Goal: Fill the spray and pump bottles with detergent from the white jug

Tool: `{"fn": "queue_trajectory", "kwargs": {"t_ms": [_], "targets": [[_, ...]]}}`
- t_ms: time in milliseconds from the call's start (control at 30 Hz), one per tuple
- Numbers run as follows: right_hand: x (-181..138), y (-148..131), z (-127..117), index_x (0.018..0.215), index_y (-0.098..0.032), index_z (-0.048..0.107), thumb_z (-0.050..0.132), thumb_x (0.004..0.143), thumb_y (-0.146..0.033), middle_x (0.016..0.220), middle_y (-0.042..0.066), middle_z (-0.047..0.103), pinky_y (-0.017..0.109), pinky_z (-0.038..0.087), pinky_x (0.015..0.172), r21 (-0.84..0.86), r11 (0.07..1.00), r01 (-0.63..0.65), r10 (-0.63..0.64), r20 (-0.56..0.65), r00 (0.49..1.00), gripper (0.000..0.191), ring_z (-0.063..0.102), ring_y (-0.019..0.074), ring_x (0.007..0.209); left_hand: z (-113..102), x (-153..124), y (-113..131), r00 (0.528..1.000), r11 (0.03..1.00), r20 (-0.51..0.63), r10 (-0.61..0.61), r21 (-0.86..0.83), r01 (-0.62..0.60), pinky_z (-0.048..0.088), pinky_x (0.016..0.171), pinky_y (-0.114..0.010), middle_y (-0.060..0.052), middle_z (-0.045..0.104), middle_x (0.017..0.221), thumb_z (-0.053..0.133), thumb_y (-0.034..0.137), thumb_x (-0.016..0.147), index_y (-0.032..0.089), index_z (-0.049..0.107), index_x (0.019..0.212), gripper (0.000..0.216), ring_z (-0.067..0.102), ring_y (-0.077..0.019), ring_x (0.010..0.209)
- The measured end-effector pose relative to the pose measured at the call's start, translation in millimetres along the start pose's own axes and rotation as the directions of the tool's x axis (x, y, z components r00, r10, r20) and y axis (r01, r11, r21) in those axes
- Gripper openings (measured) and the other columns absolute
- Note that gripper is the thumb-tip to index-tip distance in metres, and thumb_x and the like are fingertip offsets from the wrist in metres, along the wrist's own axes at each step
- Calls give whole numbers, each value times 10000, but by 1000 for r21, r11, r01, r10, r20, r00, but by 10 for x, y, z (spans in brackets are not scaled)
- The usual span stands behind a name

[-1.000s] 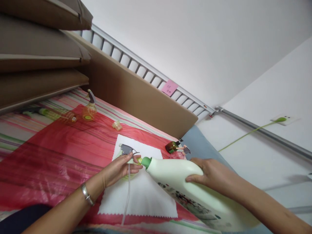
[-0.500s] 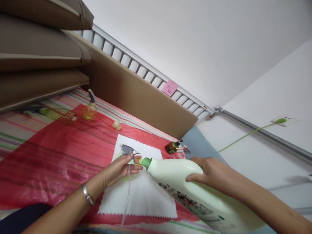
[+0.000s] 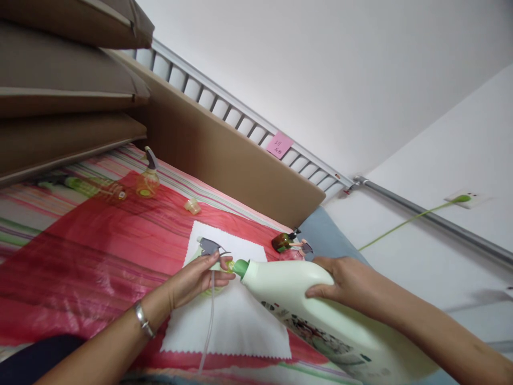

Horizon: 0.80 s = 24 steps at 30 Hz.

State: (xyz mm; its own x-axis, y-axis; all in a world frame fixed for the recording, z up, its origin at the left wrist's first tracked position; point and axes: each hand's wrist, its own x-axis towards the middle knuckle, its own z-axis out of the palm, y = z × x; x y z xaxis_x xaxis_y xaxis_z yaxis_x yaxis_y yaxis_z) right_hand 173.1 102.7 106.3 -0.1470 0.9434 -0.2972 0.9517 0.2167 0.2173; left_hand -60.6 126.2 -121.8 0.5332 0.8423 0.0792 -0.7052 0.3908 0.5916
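My right hand [image 3: 340, 286] grips a large pale green jug [image 3: 288, 280] by its handle, tilted so its green spout [image 3: 241, 267] points left. The spout meets the yellowish neck of a small spray bottle [image 3: 229, 264], mostly hidden behind my left hand. Between thumb and fingers, my left hand [image 3: 200, 278] pinches a grey-and-pale-green spray trigger head [image 3: 210, 247], and its clear dip tube [image 3: 209, 326] hangs downward. The fingers of that hand also reach round the bottle's neck. Beneath both lies a white cloth [image 3: 236, 326] with zigzag edges.
A spray bottle [image 3: 148, 182] stands at the back left, near a small translucent cap [image 3: 193, 206]. Another green spray bottle [image 3: 92, 187] lies on its side. A dark pump bottle [image 3: 281, 242] and a pink bottle [image 3: 292, 254] are behind the jug. A brown board [image 3: 224, 155] borders the back.
Almost nothing differs. My right hand and the jug have shifted very slightly; my left hand keeps its place with the trigger head.
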Motion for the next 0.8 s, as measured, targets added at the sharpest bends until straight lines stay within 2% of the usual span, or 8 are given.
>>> {"fn": "queue_trajectory", "kwargs": {"t_ms": [300, 533, 800], "targets": [[11, 3, 1, 854, -244, 593, 550, 697, -584, 764, 33, 673, 263, 400, 537, -4, 1000, 6, -6, -2, 1000, 377, 611, 218, 681, -5, -15, -8, 1000, 1000, -14, -7, -3, 7, 446, 844, -339, -133, 557, 1160, 462, 384, 854, 126, 622, 871, 305, 596, -273, 1005], [5, -15, -18, 880, -245, 598, 557, 698, -569, 782, 41, 678, 265, 406, 547, -16, 1000, 3, -3, 2, 1000, 374, 617, 229, 707, 10, -9, 1, 1000, 1000, 1, 1, -9, -1, 458, 813, -313, -128, 503, 1253, 472, 384, 849, 124, 624, 829, 302, 602, -264, 997], [10, -10, -16, 863, -240, 606, 549, 692, -592, 776, 45, 680, 266, 414, 542, -16, 1000, 10, -10, 0, 1000, 395, 619, 230, 695, 3, -10, -9, 1000, 1000, -3, 6, -2, -6, 457, 825, -330, -132, 525, 1225, 466, 380, 854, 129, 620, 888, 297, 601, -270, 1002]]}}
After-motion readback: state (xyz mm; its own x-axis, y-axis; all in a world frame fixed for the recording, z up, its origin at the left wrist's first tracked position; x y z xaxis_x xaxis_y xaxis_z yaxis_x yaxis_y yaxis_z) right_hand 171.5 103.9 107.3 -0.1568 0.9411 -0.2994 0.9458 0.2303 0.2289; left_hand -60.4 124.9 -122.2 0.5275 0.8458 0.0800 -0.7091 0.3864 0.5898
